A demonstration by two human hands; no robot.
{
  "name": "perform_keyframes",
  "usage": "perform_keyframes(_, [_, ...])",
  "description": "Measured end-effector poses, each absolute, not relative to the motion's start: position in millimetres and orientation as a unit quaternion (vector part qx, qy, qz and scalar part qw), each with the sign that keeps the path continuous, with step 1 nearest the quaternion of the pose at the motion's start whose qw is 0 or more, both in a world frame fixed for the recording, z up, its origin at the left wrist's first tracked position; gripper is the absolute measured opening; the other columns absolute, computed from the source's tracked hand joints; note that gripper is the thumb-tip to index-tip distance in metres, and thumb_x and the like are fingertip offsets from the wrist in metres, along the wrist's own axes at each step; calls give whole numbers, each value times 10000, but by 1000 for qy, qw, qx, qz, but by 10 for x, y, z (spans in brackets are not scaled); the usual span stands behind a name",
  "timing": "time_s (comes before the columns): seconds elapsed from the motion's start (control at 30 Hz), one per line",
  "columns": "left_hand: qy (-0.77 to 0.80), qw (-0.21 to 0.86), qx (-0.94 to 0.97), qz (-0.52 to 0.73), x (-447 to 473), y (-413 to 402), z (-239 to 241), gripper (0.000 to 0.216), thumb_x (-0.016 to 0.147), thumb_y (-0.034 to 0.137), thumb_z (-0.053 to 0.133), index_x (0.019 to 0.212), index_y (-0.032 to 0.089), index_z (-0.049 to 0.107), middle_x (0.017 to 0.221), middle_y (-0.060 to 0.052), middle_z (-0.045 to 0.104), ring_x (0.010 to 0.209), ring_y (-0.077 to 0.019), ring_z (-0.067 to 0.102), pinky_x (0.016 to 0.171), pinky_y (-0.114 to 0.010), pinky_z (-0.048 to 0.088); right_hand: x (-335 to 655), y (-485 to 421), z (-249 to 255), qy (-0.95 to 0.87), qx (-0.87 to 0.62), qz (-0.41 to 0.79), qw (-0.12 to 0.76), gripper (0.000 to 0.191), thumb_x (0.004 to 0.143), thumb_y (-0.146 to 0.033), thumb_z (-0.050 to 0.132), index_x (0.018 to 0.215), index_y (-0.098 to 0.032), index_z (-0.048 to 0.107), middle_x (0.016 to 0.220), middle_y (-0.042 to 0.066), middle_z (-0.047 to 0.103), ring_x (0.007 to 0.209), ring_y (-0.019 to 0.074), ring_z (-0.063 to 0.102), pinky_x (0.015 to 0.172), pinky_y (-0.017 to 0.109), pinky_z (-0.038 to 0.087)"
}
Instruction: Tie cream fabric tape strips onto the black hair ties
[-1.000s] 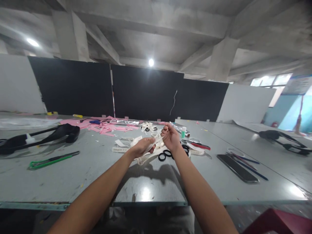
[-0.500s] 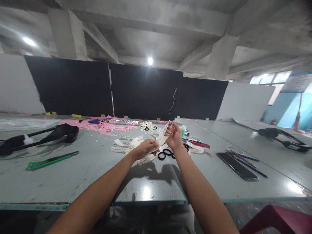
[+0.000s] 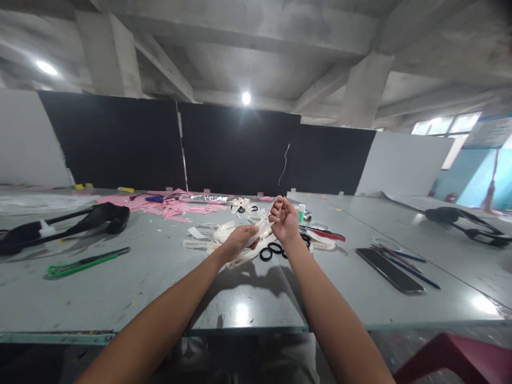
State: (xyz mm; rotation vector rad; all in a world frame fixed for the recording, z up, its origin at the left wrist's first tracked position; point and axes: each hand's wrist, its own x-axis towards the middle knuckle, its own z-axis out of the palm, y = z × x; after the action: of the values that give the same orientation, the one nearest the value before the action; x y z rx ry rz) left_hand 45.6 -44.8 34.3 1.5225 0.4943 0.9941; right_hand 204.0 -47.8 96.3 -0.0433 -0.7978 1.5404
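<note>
Between my hands runs a white printed ribbon (image 3: 263, 226), slanting up to the right above the table. My left hand (image 3: 240, 240) pinches its lower part. The fingers of my right hand (image 3: 285, 220) are curled around its upper end. Below and behind my hands lies a pile of white ribbon strips (image 3: 223, 233), some with lettering. Several black rings (image 3: 275, 248) rest on the table just under my right hand, which partly hides them. A white ribbon bow (image 3: 242, 204) sits farther back.
A green-handled cutter (image 3: 86, 262) and a black strap-like headset (image 3: 106, 216) lie left. Pink scraps (image 3: 172, 208) spread at the back. Right are red-handled scissors or pliers (image 3: 326, 234), a glue stick (image 3: 301, 213), a phone (image 3: 389, 271) and thin rods (image 3: 414, 274).
The ribbon's upper part has turned between my hands, so its lettering shows less. My right-hand fingers have curled in more at its upper end. My left hand stays almost in place.
</note>
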Motion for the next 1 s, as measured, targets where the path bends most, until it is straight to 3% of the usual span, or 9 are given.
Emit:
perform_keyframes(0.37, [203, 618, 662, 373, 416, -512, 397, 420, 643, 499, 724, 733, 125, 556, 624, 3, 546, 510, -84, 468, 519, -216, 301, 2059, -462, 976, -363, -28, 665, 652, 85, 812, -231, 549, 751, -173, 559, 508, -78, 444, 381, 33, 384, 330, 117, 308])
perform_keyframes(0.53, [170, 626, 665, 369, 320, -526, 536, 460, 663, 358, 752, 1045, 159, 591, 1004, -88, 617, 834, -161, 568, 720, -249, 389, 1930, -557, 949, -508, -152, 619, 579, 140, 764, -267, 617, 718, -139, 585, 485, -57, 472, 354, 44, 364, 307, 145, 276])
perform_keyframes(0.67, [115, 652, 673, 330, 198, -489, 603, 479, 676, 328, 745, 1093, 159, 580, 1109, -132, 591, 895, -191, 574, 806, -306, 393, 1876, -641, 940, -601, -214, 576, 511, 244, 784, -333, 611, 647, -137, 564, 452, -49, 478, 318, 36, 331, 318, 155, 285])
perform_keyframes(0.77, [88, 694, 643, 313, 122, -427, 595, 505, 695, 393, 720, 1116, 156, 574, 1051, -121, 597, 879, -198, 579, 811, -330, 406, 1918, -663, 936, -626, -233, 563, 486, 267, 787, -351, 604, 632, -142, 545, 421, -66, 441, 298, 26, 287, 297, 146, 233])
perform_keyframes(0.87, [97, 722, 599, 332, 103, -372, 579, 459, 774, 509, 594, 1009, 116, 610, 896, -94, 601, 782, -183, 582, 766, -327, 429, 1964, -644, 889, -628, -261, 570, 462, 262, 768, -367, 619, 654, -143, 547, 405, -75, 427, 280, 22, 245, 274, 146, 168])
perform_keyframes(1.0, [151, 689, 596, 383, 151, -386, 594, 282, 787, 376, 631, 801, 96, 605, 717, -41, 565, 593, -114, 536, 632, -261, 429, 1965, -616, 802, -633, -263, 578, 443, 257, 766, -375, 623, 688, -136, 570, 401, -74, 430, 279, 23, 237, 274, 147, 176])
